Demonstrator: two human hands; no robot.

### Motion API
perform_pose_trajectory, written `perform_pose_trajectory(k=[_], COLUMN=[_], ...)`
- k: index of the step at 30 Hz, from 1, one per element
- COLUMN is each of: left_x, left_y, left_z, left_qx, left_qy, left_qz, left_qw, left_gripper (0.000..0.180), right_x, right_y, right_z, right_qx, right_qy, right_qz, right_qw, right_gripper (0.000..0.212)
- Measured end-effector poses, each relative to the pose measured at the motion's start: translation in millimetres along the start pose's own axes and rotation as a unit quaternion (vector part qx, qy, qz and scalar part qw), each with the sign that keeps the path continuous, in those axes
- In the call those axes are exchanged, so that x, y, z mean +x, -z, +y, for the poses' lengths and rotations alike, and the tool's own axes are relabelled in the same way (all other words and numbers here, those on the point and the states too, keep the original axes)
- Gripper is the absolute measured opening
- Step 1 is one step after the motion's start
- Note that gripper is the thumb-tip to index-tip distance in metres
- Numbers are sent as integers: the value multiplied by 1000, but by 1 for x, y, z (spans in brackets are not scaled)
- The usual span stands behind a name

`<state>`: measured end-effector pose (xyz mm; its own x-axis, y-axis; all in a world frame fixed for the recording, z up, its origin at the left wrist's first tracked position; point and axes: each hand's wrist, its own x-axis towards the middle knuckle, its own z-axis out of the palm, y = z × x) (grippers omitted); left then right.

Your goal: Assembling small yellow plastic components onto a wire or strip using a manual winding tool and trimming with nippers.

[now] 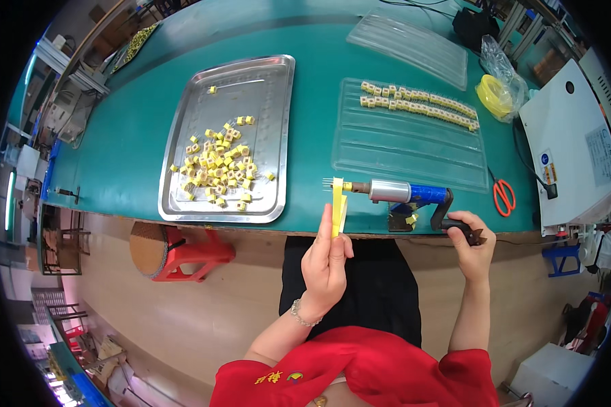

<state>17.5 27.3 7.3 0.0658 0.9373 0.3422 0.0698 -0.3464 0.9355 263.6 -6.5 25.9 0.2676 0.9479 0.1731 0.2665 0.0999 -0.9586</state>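
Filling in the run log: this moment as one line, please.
left hand: holding yellow tape | right hand: gripping crank handle | crank tool: small part at tip | metal tray: loose yellow parts

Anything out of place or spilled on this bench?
One small yellow block-shaped part sits alone toward the far end of the rectangular silver metal tray, apart from the loose heap of similar yellow parts. Only mildly odd, being inside the tray. No clear spill or damage shows.

A green bench (115,156), crank tool (390,190) and tray (258,102) of yellow components (218,161) mark this as a workshop.
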Motion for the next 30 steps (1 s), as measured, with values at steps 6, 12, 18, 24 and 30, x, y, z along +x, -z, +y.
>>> perform_pose_trajectory(k=[6, 12, 18, 24, 30], left_x=[-1, 0, 41, 76, 80], left_y=[8, 16, 33, 28, 25], left_z=[0, -10, -6, 0, -4], left_qx=[-33, -101, -77, -105, -191], left_qy=[38, 34, -50, -80, -40], left_qz=[-33, -29, -1, -55, -70], left_qw=[998, 994, 996, 990, 978], left_gripper=[43, 48, 57, 61, 57], right_x=[13, 24, 54, 81, 86], right_y=[1, 4, -25, -85, -101], right_z=[-4, -32, -89, -107, -112], right_qx=[-29, -176, -156, -166, -273], right_qy=[45, 108, 168, 284, 330], right_qz=[-24, 35, -67, -209, -243], right_qw=[998, 978, 971, 921, 870], right_gripper=[21, 23, 21, 19, 24])
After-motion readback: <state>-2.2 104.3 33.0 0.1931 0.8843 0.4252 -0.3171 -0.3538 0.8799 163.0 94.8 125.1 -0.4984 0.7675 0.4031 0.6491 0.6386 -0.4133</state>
